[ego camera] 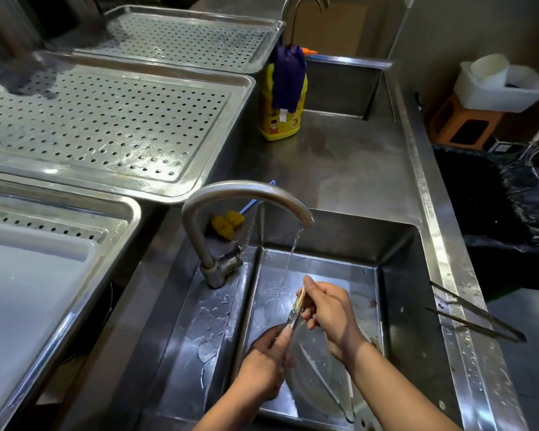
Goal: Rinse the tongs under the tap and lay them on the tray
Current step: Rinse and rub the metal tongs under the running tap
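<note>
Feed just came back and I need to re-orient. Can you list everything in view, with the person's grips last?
tap: one, steel, running into the near sink
near sink: one, steel, bottom centre
tongs: one pair, steel, held over the near sink below the tap
second tongs: one pair, steel, on the counter's right rim
perforated trays: three, steel, along the left
white board: one, in the nearest tray
detergent bottle: one, yellow, on the counter behind the sink
cloth: one, purple, draped over the bottle
sponge: one, yellow, behind the tap
far sink: one, steel, top centre
far tap: one, steel, top edge
bin bag: one, black, right
white tubs: stacked, count unclear, top right
left grip: holds the tongs
right grip: pinches the tongs higher up
</note>
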Demonstrator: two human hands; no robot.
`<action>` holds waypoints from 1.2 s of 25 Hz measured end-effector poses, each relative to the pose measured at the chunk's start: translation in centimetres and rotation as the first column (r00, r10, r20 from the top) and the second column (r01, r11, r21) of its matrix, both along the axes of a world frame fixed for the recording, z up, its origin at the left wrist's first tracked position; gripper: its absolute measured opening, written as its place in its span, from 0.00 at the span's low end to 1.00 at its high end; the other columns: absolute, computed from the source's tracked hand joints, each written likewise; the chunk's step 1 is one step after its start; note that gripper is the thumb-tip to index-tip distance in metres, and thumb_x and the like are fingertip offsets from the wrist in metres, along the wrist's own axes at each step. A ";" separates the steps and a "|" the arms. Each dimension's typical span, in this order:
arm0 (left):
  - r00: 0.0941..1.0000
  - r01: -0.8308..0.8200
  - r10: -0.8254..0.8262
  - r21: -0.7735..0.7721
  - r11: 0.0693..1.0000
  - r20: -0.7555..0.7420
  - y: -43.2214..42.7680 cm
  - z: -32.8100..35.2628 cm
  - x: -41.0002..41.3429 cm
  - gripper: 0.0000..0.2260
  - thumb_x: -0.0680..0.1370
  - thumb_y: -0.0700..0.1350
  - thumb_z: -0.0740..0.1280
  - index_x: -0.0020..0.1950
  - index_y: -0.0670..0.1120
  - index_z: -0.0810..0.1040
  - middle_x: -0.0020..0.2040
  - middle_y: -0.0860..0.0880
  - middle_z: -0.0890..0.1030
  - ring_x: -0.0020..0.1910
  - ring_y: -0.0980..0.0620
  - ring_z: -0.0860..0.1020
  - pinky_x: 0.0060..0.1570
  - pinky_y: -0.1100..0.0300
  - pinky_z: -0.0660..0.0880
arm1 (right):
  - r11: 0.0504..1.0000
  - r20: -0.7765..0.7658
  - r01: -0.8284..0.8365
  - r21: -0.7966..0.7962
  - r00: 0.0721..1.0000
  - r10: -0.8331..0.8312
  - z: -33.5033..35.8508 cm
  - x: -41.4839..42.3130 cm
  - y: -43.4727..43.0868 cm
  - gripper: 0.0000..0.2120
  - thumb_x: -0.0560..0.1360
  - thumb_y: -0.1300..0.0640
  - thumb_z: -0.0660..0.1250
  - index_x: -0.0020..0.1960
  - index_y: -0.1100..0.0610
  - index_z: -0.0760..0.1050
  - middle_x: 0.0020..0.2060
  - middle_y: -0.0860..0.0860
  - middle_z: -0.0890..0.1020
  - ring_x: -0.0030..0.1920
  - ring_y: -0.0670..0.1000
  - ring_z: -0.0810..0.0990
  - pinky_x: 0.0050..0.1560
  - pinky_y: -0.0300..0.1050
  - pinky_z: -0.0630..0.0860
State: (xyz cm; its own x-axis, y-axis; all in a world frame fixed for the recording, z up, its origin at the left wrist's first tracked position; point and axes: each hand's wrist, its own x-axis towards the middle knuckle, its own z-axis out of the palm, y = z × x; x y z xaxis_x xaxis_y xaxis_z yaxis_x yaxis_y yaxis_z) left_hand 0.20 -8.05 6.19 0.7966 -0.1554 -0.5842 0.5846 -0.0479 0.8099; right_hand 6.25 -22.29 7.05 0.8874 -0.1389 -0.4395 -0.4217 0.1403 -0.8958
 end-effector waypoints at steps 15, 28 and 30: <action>0.998 -0.023 0.021 -0.029 0.999 -0.056 -0.7 -2.2 3.7 0.18 0.80 0.63 0.58 0.49 0.51 0.77 0.31 0.51 0.79 0.16 0.53 0.66 0.21 0.71 0.59 | 0.993 -0.073 -0.074 -0.096 0.995 0.067 -0.9 5.5 0.3 0.14 0.80 0.54 0.67 0.39 0.61 0.77 0.27 0.55 0.76 0.22 0.48 0.71 0.19 0.38 0.66; 1.000 -0.003 0.003 -0.011 1.000 -0.008 -0.3 -1.7 4.5 0.21 0.74 0.69 0.58 0.51 0.56 0.80 0.34 0.50 0.79 0.18 0.53 0.67 0.21 0.69 0.59 | 0.970 -0.035 -0.243 -0.005 0.969 0.243 -1.0 5.4 0.9 0.04 0.75 0.64 0.71 0.47 0.62 0.77 0.37 0.57 0.84 0.30 0.49 0.81 0.23 0.42 0.73; 1.000 0.006 -0.006 -0.031 1.000 -0.009 -0.4 -1.8 4.4 0.17 0.77 0.66 0.60 0.49 0.55 0.79 0.33 0.52 0.79 0.19 0.53 0.67 0.22 0.70 0.60 | 0.985 -0.041 -0.169 -0.019 0.985 0.168 -0.7 5.9 1.0 0.11 0.80 0.54 0.67 0.44 0.62 0.77 0.34 0.60 0.85 0.26 0.51 0.80 0.20 0.40 0.71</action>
State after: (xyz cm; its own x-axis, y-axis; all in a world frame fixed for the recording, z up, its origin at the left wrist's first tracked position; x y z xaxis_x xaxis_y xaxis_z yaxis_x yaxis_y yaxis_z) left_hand 4.64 -8.45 4.38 0.7906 -0.1781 -0.5859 0.5914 -0.0262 0.8060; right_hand 12.18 -21.31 6.35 0.8813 0.0009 -0.4726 -0.4722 0.0442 -0.8804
